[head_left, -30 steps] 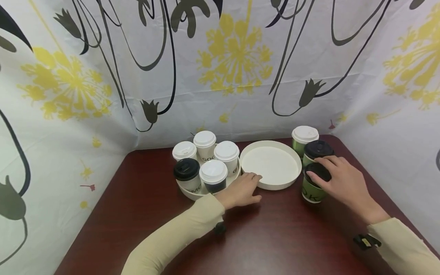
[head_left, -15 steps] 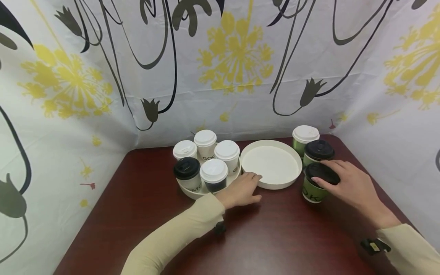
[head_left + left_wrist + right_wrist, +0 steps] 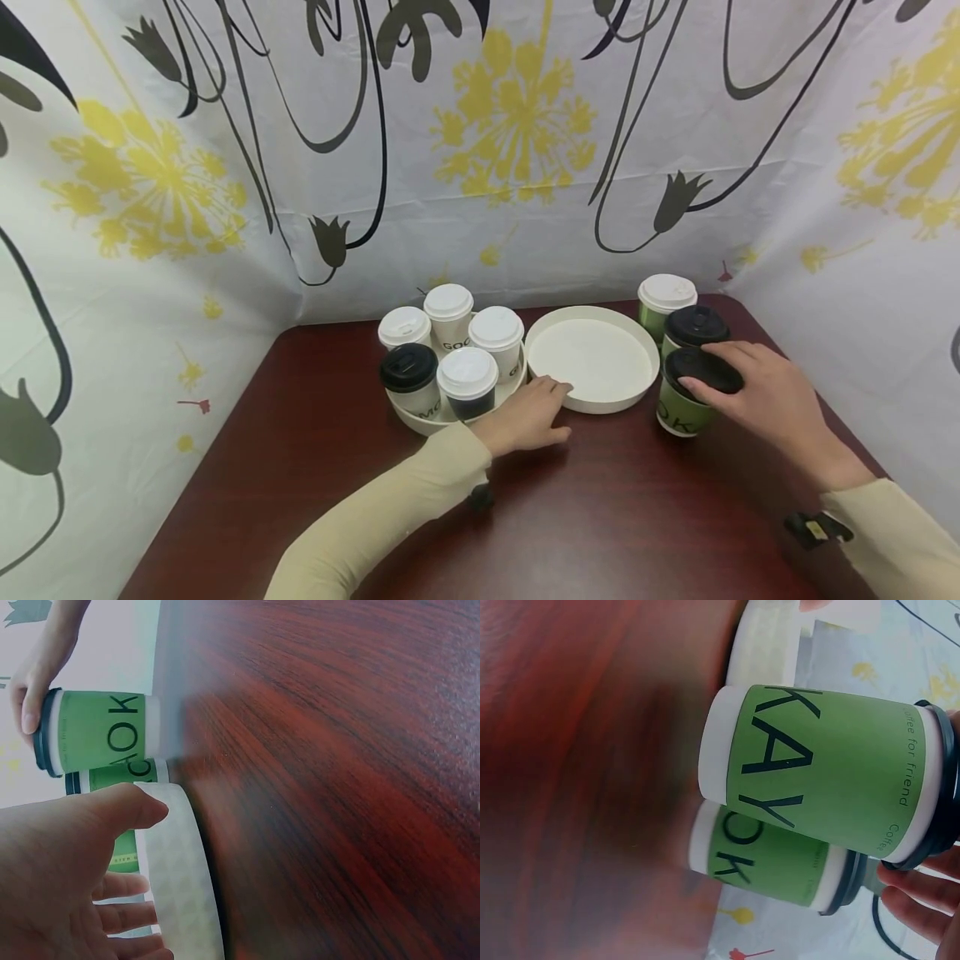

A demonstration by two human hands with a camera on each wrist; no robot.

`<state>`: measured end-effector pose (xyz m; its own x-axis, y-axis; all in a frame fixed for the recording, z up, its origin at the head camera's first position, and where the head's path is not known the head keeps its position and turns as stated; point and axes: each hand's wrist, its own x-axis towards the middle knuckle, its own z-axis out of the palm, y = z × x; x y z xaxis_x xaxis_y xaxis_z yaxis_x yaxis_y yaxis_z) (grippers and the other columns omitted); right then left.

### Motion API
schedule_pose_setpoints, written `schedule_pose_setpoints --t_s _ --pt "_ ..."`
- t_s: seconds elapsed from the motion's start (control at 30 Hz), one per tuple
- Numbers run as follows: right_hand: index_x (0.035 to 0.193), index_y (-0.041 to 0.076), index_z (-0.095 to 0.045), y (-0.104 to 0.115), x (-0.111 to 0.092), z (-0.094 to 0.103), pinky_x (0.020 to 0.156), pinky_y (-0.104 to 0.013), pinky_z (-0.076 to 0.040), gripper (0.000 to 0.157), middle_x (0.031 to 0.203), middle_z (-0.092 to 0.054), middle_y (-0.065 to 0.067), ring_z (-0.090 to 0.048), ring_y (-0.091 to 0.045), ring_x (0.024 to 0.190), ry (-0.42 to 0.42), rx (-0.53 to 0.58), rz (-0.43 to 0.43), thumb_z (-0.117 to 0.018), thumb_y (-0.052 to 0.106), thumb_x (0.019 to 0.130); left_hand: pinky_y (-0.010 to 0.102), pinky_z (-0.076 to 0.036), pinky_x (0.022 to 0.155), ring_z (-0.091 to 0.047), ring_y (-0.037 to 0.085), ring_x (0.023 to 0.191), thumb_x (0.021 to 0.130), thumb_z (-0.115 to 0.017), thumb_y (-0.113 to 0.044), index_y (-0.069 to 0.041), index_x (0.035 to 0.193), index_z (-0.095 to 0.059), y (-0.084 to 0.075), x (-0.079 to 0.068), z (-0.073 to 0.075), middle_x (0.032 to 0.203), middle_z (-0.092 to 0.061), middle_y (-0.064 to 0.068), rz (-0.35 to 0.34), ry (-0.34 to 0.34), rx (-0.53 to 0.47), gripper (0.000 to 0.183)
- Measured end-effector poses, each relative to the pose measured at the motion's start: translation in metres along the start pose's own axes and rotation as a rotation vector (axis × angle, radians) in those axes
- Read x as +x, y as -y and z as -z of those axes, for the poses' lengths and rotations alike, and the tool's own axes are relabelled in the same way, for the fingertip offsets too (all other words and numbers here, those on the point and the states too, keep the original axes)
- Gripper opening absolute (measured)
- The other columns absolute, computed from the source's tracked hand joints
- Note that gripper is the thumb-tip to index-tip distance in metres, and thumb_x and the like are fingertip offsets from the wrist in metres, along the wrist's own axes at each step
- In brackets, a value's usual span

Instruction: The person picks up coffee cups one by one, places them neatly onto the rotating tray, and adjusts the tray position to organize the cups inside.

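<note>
My right hand (image 3: 772, 408) grips a green paper coffee cup (image 3: 682, 412) by its black lid (image 3: 701, 371), thumb on the near side. In the right wrist view, this held cup (image 3: 825, 765) leans slightly and its base looks just off the table. Another green cup (image 3: 772, 855) with a black lid stands behind it. My left hand (image 3: 525, 417) lies against the near left edge of a round white tray (image 3: 596, 408). In the left wrist view, its thumb (image 3: 142, 806) and loosely bent fingers lie by the tray wall (image 3: 180, 877), not plainly pinching it.
Left of that tray, a second round tray (image 3: 416, 425) bears several lidded cups, one with a black lid (image 3: 407, 367). A white-lidded green cup (image 3: 654, 321) stands at the back right. Patterned cloth (image 3: 510, 242) hangs around the dark red table (image 3: 600, 517).
My right hand has shifted its hold rightward on the black lid, then the green cup has risen slightly and moved a little left. My left hand has stayed still.
</note>
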<state>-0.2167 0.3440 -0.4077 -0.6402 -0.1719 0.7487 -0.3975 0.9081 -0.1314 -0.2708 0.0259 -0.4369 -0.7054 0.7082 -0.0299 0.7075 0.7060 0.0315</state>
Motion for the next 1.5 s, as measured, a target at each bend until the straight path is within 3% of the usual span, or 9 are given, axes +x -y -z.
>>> schedule_pose_setpoints --t_s 0.4,1.1,1.3,1.5 --pt "0.105 0.007 -0.073 0.012 0.024 0.002 0.067 -0.052 -0.051 0.052 0.096 -0.073 -0.015 -0.067 -0.033 0.089 -0.035 -0.002 0.062 -0.084 0.037 0.064 0.031 -0.041 0.114 -0.049 0.021 0.135 0.093 -0.063 -0.042 -0.007 0.144 -0.047 -0.001 0.0 0.0 0.14 -0.056 0.009 -0.013 0.007 0.006 0.064" --pt "0.11 0.008 -0.073 0.031 0.051 -0.002 0.069 -0.05 -0.052 0.056 0.1 -0.073 -0.014 -0.067 -0.031 0.092 -0.021 0.018 0.082 -0.086 0.036 0.064 0.033 -0.036 0.119 -0.044 0.026 0.143 0.093 -0.063 -0.042 -0.008 0.143 -0.048 -0.004 -0.003 0.003 0.143 -0.055 0.01 -0.001 0.024 0.007 0.062" --pt "0.108 0.008 -0.072 0.035 0.056 -0.01 0.068 -0.05 -0.052 0.055 0.1 -0.073 -0.013 -0.067 -0.032 0.09 -0.011 0.026 0.098 -0.086 0.037 0.064 0.032 -0.039 0.116 -0.046 0.024 0.14 0.093 -0.063 -0.042 -0.01 0.141 -0.053 -0.002 -0.003 0.001 0.145 -0.053 0.011 0.002 -0.008 0.017 0.058" --pt "0.108 0.008 -0.072 0.036 0.061 -0.019 0.066 -0.049 -0.052 0.056 0.101 -0.073 -0.013 -0.067 -0.03 0.088 -0.008 0.024 0.111 -0.085 0.041 0.065 0.029 -0.045 0.106 -0.051 0.023 0.124 0.091 -0.063 -0.044 -0.015 0.137 -0.059 -0.002 -0.004 0.001 0.136 -0.054 0.01 0.001 -0.064 0.077 0.054"
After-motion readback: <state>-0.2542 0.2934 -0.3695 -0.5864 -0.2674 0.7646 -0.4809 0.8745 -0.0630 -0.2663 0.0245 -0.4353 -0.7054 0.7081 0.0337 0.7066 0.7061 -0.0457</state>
